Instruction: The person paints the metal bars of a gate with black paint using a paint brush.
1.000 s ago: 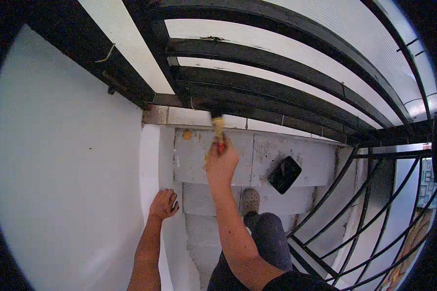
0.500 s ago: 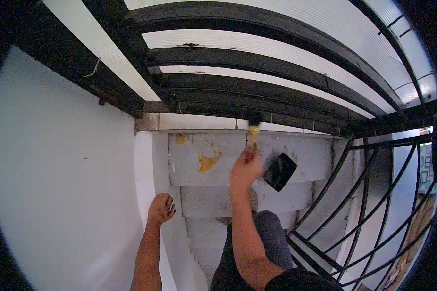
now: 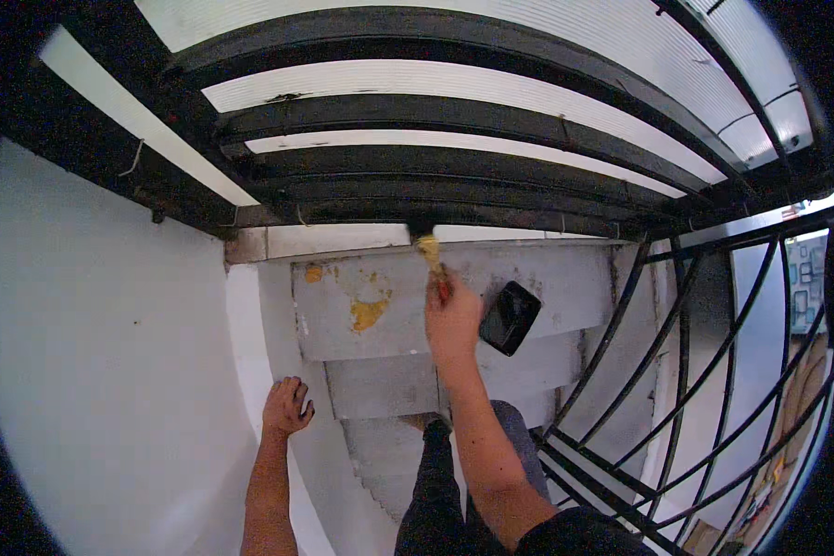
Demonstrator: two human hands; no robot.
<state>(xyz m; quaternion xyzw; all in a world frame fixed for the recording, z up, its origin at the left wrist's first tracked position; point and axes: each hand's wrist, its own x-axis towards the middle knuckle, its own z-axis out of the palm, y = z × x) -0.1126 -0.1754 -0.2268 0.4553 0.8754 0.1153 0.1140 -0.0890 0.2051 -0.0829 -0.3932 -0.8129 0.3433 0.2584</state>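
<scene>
My right hand (image 3: pixel 453 322) grips a paintbrush (image 3: pixel 428 248) by its handle, part of which shows red. The brush's dark bristles meet the lower edge of the lowest black metal bar (image 3: pixel 361 211), where wet paint cannot be made out. To the right of that hand, a black plastic tray (image 3: pixel 511 318) with dark, shiny contents rests on the upper grey step. My left hand (image 3: pixel 287 408) leans on the white ledge (image 3: pixel 247 315) along the left wall, fingers loosely apart and holding nothing.
Yellow patches (image 3: pixel 369 315) mark the grey step (image 3: pixel 324 338). More steps descend toward my legs. A black curved railing (image 3: pixel 681 371) runs along the right side. Black bars cross overhead below ribbed translucent panels (image 3: pixel 398 83). A white wall (image 3: pixel 111 324) stands at left.
My right hand and the brush have moved left along the bar. The whole view has shifted a little, and my left hand stays on the ledge.
</scene>
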